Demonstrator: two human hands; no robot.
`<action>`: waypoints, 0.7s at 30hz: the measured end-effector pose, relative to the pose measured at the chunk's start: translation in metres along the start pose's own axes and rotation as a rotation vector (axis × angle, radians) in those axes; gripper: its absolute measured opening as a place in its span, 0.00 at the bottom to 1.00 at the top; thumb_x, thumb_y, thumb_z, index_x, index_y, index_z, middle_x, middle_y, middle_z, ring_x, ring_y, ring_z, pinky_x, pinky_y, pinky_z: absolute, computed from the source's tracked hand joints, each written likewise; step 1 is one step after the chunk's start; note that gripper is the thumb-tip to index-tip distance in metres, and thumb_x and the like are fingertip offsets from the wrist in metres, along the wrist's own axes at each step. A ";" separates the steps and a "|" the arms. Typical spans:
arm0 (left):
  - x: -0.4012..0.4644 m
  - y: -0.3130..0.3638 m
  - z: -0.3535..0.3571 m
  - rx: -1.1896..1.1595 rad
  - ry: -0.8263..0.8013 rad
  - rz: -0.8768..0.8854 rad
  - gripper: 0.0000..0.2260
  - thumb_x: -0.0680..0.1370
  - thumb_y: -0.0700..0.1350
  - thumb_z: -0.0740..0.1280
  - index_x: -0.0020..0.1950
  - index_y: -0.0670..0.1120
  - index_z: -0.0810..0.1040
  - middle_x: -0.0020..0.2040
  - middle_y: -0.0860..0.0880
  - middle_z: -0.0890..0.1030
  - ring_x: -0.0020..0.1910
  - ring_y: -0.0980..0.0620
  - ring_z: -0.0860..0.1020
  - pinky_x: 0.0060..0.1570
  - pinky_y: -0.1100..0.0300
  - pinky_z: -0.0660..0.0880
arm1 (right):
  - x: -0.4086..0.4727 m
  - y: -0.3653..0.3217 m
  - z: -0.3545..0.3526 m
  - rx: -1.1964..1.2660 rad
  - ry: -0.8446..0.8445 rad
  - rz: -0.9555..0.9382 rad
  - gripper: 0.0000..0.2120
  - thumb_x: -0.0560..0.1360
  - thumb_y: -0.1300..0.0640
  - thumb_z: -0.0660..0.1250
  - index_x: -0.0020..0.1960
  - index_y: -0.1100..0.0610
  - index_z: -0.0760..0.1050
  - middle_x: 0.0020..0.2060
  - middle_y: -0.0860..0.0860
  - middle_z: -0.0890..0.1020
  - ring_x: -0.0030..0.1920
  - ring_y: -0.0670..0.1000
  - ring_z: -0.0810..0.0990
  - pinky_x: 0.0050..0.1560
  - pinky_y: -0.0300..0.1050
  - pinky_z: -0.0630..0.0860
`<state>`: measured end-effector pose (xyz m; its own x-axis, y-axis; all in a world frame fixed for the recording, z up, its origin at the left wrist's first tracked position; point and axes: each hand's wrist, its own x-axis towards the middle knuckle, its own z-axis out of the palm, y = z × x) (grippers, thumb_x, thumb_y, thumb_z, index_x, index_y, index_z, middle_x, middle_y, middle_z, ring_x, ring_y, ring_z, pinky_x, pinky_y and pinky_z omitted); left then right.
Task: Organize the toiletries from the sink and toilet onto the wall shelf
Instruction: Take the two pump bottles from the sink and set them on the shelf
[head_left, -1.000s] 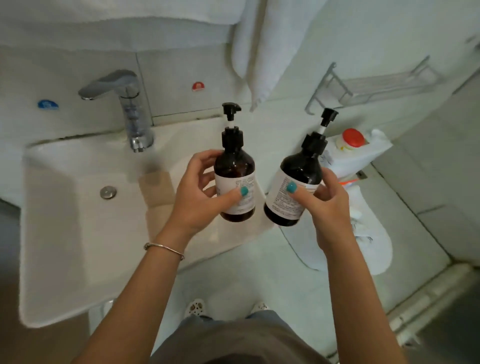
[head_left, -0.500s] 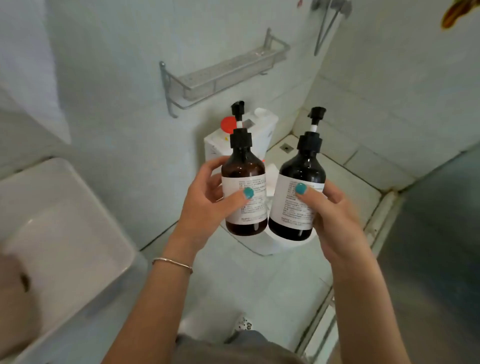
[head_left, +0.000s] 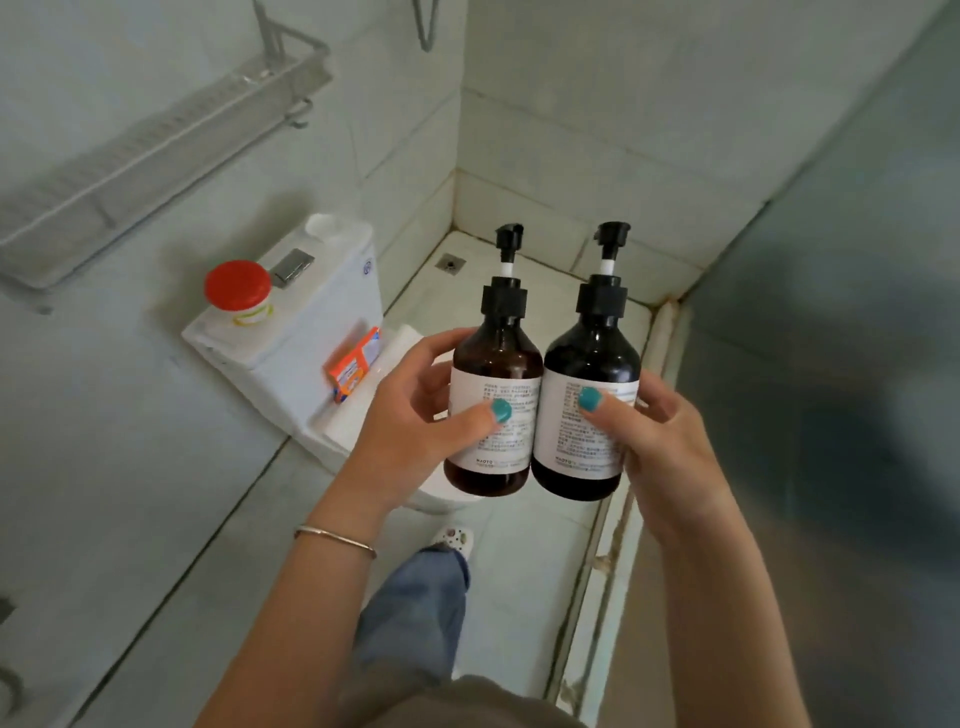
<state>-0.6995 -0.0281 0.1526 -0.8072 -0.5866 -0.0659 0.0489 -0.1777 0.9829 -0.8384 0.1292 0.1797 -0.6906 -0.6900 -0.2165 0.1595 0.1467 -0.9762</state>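
Metal wall shelf (head_left: 156, 150) hangs on the pale tiled wall at your left, above the toilet tank (head_left: 291, 332), which carries a red-lidded jar (head_left: 238, 291) and an orange box (head_left: 354, 370). Your left hand (head_left: 410, 431) grips the brown pump bottle (head_left: 493, 405); touching it, your right hand (head_left: 660, 447) grips the darker pump bottle (head_left: 589, 400), both upright over the tiled floor (head_left: 519, 571).

A floor drain (head_left: 447, 263) sits in the tiled corner beside a frosted glass partition (head_left: 831, 364).

The wall shelf (head_left: 156, 140) runs off the left edge; bottle labels (head_left: 493, 415) unreadable.
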 end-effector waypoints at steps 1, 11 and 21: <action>0.017 -0.002 0.003 -0.010 -0.018 -0.005 0.27 0.62 0.46 0.74 0.59 0.58 0.75 0.51 0.50 0.84 0.54 0.49 0.82 0.51 0.51 0.79 | 0.012 -0.003 -0.006 -0.003 0.017 -0.001 0.32 0.57 0.48 0.75 0.59 0.58 0.78 0.49 0.55 0.86 0.52 0.56 0.84 0.48 0.48 0.81; 0.194 0.029 0.040 -0.040 -0.237 0.038 0.27 0.61 0.47 0.75 0.59 0.54 0.74 0.50 0.50 0.85 0.52 0.48 0.82 0.48 0.51 0.80 | 0.132 -0.070 -0.061 -0.042 0.151 -0.090 0.28 0.60 0.49 0.75 0.58 0.57 0.78 0.50 0.55 0.85 0.52 0.56 0.84 0.48 0.46 0.81; 0.305 -0.002 0.080 -0.066 -0.185 -0.053 0.28 0.62 0.46 0.74 0.61 0.54 0.73 0.50 0.50 0.85 0.52 0.47 0.82 0.49 0.47 0.80 | 0.247 -0.065 -0.126 -0.058 0.102 -0.015 0.27 0.60 0.49 0.75 0.57 0.56 0.78 0.49 0.54 0.85 0.52 0.56 0.84 0.48 0.47 0.80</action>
<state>-0.9931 -0.1439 0.1446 -0.9037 -0.4209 -0.0782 0.0374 -0.2597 0.9650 -1.1080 0.0381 0.1884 -0.7612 -0.6173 -0.1987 0.1094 0.1798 -0.9776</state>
